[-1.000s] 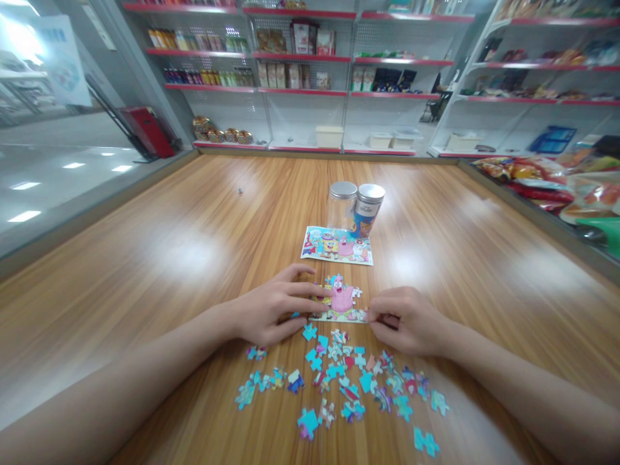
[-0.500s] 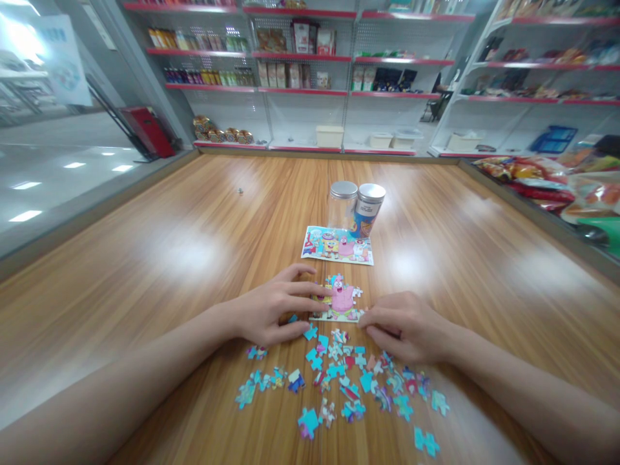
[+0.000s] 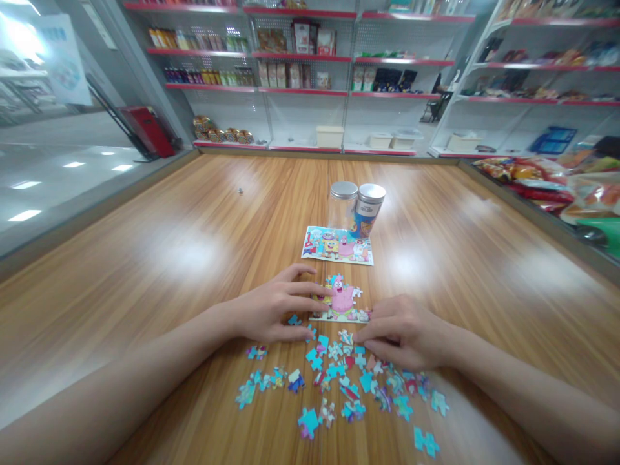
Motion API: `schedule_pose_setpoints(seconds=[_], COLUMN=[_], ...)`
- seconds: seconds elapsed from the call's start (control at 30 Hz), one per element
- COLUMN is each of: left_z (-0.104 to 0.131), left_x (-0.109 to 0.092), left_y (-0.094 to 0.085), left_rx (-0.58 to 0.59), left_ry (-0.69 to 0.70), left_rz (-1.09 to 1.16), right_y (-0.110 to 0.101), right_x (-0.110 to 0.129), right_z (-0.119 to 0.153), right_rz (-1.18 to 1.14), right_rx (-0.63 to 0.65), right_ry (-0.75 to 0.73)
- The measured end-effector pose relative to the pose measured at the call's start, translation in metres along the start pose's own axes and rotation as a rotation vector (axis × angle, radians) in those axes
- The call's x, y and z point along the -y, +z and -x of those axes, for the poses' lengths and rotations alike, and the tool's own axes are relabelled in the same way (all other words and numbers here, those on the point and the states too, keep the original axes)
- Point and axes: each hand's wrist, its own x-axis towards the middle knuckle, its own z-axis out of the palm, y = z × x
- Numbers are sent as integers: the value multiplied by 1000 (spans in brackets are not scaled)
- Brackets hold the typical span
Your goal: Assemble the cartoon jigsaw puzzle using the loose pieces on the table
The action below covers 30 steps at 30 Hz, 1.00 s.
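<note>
Shifting toward the table's (image 3: 261, 219) near edge, the right hand (image 3: 404, 329) is nearing loose pieces (image 3: 335, 370), grip unclear. The left hand (image 3: 276, 305), fingers apart, is partly hiding the puzzle (image 3: 343, 302).

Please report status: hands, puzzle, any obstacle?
Left hand on partial puzzle; right hand at loose pieces, grip unclear. Puzzle incomplete. Jars beyond picture sheet, not blocking.

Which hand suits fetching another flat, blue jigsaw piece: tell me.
Probably the right hand: it's beside loose pieces, while the left hand lies over the joined pink-and-yellow puzzle.
</note>
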Motion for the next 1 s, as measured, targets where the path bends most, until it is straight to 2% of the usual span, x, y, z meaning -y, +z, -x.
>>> schedule_pose_setpoints(seconds=[0.23,0.53,0.8,1.0], left_z=[0,1,0,1], left_x=[0,1,0,1], left_y=[0,1,0,1], left_rx=[-16,-11,-7,-24], left_ry=[11,10,6,6], left_rz=[12,11,7,18], right_y=[2,5,10,12], right_x=[-2,0,-3,-3], right_z=[1,1,1,3], right_rz=[12,51,95,116], right_rx=[-12,-45,-68,-139], right_ry=[21,145,121,116])
